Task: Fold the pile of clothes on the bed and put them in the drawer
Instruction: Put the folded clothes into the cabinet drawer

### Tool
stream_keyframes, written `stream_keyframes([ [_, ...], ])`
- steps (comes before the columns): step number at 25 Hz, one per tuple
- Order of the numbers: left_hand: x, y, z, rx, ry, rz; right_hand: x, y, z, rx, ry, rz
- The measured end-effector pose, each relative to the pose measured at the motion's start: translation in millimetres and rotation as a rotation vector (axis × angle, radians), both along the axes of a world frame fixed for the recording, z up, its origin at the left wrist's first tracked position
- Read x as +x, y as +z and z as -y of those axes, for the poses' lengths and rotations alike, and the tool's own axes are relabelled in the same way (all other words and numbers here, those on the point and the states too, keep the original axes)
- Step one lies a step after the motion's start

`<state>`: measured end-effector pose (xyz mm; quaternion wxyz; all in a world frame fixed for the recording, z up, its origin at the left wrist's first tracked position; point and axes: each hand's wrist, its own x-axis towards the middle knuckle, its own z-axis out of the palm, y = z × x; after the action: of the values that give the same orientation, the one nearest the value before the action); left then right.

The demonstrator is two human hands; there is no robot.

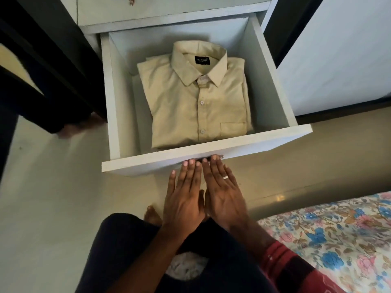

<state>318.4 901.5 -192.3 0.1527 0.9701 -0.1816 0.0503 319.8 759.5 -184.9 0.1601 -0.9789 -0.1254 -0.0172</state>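
Head view looks down into an open white drawer (215, 154) pulled out of a white cabinet (169, 15). One folded beige shirt (196, 102) lies flat on the drawer bottom, buttoned front up. Its long axis runs front to back, collar (198, 64) toward the cabinet, hem at the drawer's front panel, chest pocket (232, 129) at the near right corner. Shirt is turned slightly, collar end leaning right. It nearly touches the right wall; a bare strip of drawer floor shows along the left wall and behind the collar. Nothing else shows in the drawer.

Left hand (184, 197) and right hand (224, 195) sit side by side in front of the drawer, palms down, thumbs close together. Fingers (191, 166) are straight and held close together, tips touching the outer face of the front panel near its middle; they grip nothing. A ring (226, 177) is on the right hand.

Floor (53, 197) in front and to the left is pale tile. Bed (338, 235) with a floral sheet is at the lower right, its edge near the right forearm. A dark door panel (42, 60) stands left of the drawer. The person's dark-trousered knee (118, 240) and a bare foot (152, 214) show below the hands.
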Motion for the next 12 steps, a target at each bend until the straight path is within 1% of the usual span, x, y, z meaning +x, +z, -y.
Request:
stream_keyframes([
  [3, 12.4, -48.3, 1.8, -0.045, -0.005, 0.22, 1.8, -43.0, -3.8, -0.063, -0.04, 0.204],
  [5, 32.7, -74.7, 5.7, -0.023, 0.031, 0.347, 18.5, -67.1, -1.1, -0.102, -0.062, 0.314],
  [9, 51.0, -101.2, 8.7, 0.089, 0.073, 0.381, 40.4, -106.7, 4.3, -0.161, -0.032, 0.456],
  [12, 57.9, -104.9, 12.9, 0.132, 0.067, 0.358, 51.2, -121.9, 13.5, -0.196, -0.041, 0.482],
])
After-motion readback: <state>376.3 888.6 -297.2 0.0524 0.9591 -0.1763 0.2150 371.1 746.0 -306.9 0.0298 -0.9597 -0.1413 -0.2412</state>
